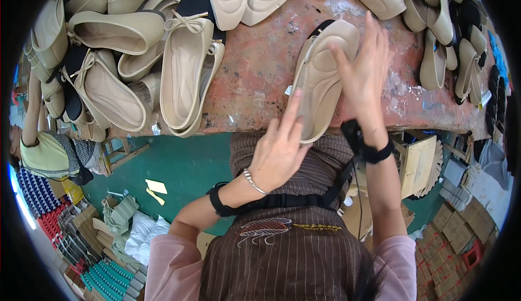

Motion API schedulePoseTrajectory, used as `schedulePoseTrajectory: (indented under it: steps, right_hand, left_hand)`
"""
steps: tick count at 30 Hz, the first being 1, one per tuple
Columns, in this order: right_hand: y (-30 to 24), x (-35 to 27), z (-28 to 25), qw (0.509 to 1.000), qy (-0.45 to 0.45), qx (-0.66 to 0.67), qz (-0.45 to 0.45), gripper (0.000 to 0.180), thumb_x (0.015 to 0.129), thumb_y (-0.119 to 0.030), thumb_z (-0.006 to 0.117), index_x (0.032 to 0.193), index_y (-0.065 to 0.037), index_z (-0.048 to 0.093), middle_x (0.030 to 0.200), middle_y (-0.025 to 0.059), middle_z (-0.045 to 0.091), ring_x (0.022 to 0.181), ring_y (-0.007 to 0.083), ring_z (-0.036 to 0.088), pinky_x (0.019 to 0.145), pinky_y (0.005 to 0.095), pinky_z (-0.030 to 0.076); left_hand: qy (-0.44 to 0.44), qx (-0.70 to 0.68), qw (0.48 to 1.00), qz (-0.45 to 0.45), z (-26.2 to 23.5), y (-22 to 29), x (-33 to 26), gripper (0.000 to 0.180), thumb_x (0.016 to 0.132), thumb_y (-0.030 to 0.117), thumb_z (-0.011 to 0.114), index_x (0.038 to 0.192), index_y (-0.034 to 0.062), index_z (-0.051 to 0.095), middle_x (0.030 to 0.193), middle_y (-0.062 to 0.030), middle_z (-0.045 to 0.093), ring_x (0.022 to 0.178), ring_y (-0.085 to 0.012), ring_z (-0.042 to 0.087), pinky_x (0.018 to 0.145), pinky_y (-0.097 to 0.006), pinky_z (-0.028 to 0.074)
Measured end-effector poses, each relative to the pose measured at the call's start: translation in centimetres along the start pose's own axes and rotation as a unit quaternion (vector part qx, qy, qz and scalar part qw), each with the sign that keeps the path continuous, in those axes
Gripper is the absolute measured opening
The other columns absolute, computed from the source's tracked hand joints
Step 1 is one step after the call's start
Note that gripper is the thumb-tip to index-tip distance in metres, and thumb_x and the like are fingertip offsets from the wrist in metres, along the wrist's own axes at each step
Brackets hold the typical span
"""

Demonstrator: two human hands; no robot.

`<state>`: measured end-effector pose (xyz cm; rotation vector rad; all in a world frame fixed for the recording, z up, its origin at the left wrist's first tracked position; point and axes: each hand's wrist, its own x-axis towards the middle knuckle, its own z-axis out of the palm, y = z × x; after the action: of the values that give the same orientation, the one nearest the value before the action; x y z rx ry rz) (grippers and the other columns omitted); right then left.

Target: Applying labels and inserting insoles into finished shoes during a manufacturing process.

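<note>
A beige flat shoe lies toe-away on the worn table, with its heel at the near edge. Its cushioned insole sits over the opening, and the front end reaches up above the toe. My left hand holds the shoe at the heel, index finger stretched along its left side. My right hand is open beside the toe, fingers pointing away and thumb apart over the insole's right edge. Whether that thumb touches the insole is hard to tell.
Many beige bow-trimmed flats pile up on the table's left. Loose insoles lie at the far edge, and another insole farther right. More shoes stand at the right. Another person is at the far left.
</note>
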<state>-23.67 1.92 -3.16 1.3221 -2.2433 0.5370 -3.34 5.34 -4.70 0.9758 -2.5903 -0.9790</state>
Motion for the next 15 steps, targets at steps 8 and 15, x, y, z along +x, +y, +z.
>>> schedulePoseTrajectory:
  steps: [8, 15]
  right_hand:
    - [-0.1, -8.1, -5.9, 0.898, -0.317, 0.303, -0.039, 0.024, 0.07, 0.008, 0.066, 0.092, 0.001, 0.058, 0.131, 0.0288, 0.056, 0.128, 0.0484, 0.05, 0.113, 0.0642, 0.028]
    - [-1.5, -3.3, 0.4, 0.916, -0.366, 0.164, -0.021, 0.035, 0.082, 0.0, 0.056, 0.117, 0.005, 0.06, 0.122, 0.0248, 0.064, 0.124, 0.0398, 0.057, 0.118, 0.0615, 0.019]
  left_hand:
    - [-0.071, 0.155, 0.985, 0.028, 1.7, 1.5, 1.4, 0.048, 0.071, 0.015, 0.073, 0.112, -0.0086, 0.064, 0.123, -0.0242, 0.058, 0.074, -0.0303, 0.065, 0.059, -0.038, 0.058]
    - [-0.087, 0.179, 0.978, 0.056, 1.0, 1.3, 2.1, 0.047, 0.075, 0.026, 0.076, 0.108, -0.0078, 0.069, 0.136, -0.0304, 0.055, 0.068, -0.0249, 0.07, 0.055, -0.032, 0.057]
